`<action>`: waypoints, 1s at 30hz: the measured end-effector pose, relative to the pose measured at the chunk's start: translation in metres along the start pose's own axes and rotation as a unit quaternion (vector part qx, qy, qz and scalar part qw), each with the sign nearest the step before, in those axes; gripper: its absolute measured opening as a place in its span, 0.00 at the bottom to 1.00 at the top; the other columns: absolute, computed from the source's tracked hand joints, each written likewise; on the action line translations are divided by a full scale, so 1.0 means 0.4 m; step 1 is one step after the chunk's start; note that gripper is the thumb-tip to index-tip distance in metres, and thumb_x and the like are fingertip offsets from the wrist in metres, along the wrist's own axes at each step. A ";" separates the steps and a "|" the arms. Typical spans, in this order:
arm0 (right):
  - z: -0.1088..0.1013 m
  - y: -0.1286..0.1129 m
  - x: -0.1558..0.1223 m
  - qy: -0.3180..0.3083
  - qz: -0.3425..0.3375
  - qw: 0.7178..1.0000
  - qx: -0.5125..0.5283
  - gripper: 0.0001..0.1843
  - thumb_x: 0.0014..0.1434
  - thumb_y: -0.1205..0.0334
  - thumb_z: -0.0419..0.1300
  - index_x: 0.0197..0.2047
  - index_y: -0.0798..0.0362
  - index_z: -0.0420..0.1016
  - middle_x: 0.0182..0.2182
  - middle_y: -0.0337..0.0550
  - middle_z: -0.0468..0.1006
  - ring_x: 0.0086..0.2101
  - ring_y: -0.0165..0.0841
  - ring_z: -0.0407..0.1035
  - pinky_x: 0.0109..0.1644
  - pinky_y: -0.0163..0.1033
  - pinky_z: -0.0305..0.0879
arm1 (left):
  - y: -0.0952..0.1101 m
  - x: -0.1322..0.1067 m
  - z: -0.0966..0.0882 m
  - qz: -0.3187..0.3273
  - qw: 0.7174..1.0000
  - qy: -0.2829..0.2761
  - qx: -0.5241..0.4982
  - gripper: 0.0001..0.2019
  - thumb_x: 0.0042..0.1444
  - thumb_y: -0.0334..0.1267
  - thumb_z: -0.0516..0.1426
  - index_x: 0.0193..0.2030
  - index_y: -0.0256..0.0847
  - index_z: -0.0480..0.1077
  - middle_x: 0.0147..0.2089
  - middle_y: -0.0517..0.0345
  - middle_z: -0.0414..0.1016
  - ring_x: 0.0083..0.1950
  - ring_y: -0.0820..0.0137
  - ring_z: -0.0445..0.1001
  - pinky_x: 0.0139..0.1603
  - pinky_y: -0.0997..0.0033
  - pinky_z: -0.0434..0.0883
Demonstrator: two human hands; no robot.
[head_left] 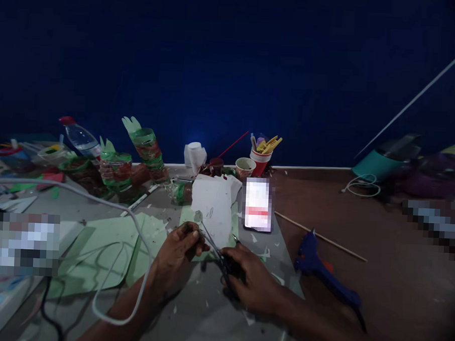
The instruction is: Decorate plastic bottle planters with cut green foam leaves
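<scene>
Scissors with black handles (228, 271) are in my right hand (251, 277), its fingers closed around the handles. The blades point up and left, reaching my left hand (182, 244). That hand is closed in a pinch, fingertips together beside the blades. A small pale, see-through scrap (198, 217) shows just above its fingertips; whether it is held there I cannot tell. Under and beyond both hands lies a torn white sheet (213, 205) with a small pencil mark, on top of light green paper (186, 216).
A lit phone (258, 204) stands behind my right hand. To the right lie a blue glue gun (317, 267) and a thin wooden stick (337, 243). Green-and-brown wrapped bottle pieces (116, 173) stand left. A white cable (145, 237) loops near my left forearm. Red cups (260, 162) hold plastic cutlery.
</scene>
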State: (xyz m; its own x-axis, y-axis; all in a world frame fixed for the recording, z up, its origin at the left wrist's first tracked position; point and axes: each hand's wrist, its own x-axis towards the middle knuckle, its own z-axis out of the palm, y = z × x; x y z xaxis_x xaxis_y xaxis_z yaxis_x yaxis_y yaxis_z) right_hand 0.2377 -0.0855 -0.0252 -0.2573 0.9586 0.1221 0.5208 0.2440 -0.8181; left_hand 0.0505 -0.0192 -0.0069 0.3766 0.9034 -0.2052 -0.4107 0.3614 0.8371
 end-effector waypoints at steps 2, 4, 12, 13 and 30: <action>0.001 -0.001 0.001 0.002 0.000 1.000 0.003 0.24 0.46 0.69 0.56 0.49 0.56 0.71 0.35 0.47 0.72 0.36 0.37 0.68 0.41 0.40 0.66 | -0.003 0.000 0.002 -0.003 1.000 -0.015 0.013 0.11 0.47 0.39 0.65 0.30 0.38 0.68 0.18 0.66 0.68 0.22 0.78 0.66 0.35 0.73 0.69; 0.002 -0.002 0.002 0.002 0.001 1.000 0.004 0.24 0.46 0.70 0.56 0.49 0.55 0.71 0.36 0.47 0.72 0.37 0.37 0.68 0.42 0.40 0.65 | -0.004 0.000 0.003 -0.008 0.999 -0.023 0.020 0.11 0.47 0.39 0.65 0.30 0.39 0.67 0.17 0.66 0.68 0.22 0.78 0.66 0.35 0.74 0.68; 0.001 -0.004 0.005 -0.013 0.002 1.000 0.000 0.23 0.49 0.70 0.55 0.50 0.54 0.71 0.38 0.47 0.73 0.40 0.38 0.67 0.45 0.40 0.64 | 0.001 -0.003 0.010 -0.029 0.998 -0.030 0.041 0.12 0.46 0.40 0.65 0.27 0.38 0.66 0.17 0.65 0.67 0.23 0.77 0.65 0.34 0.75 0.66; 0.001 -0.003 0.006 -0.013 0.000 1.000 -0.001 0.23 0.49 0.70 0.55 0.50 0.54 0.71 0.39 0.47 0.73 0.40 0.38 0.67 0.45 0.40 0.64 | 0.001 -0.003 0.010 -0.028 0.998 -0.031 0.041 0.12 0.46 0.40 0.65 0.27 0.38 0.66 0.17 0.65 0.67 0.23 0.77 0.65 0.34 0.75 0.66; -0.014 0.007 0.005 0.003 0.023 0.998 0.056 0.22 0.48 0.72 0.55 0.48 0.55 0.72 0.40 0.48 0.74 0.41 0.38 0.69 0.47 0.42 0.65 | 0.005 0.007 -0.015 -0.016 0.995 -0.010 0.102 0.13 0.43 0.40 0.66 0.28 0.37 0.68 0.23 0.62 0.72 0.21 0.77 0.67 0.29 0.74 0.67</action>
State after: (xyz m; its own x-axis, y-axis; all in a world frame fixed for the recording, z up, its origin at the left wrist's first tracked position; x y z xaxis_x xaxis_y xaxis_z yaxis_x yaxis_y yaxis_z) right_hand 0.2432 -0.0821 -0.0241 -0.2305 0.9692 0.0869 0.4365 0.1829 -0.8809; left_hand 0.0455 -0.0145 -0.0089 0.4042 0.8868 -0.2243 -0.2226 0.3332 0.9162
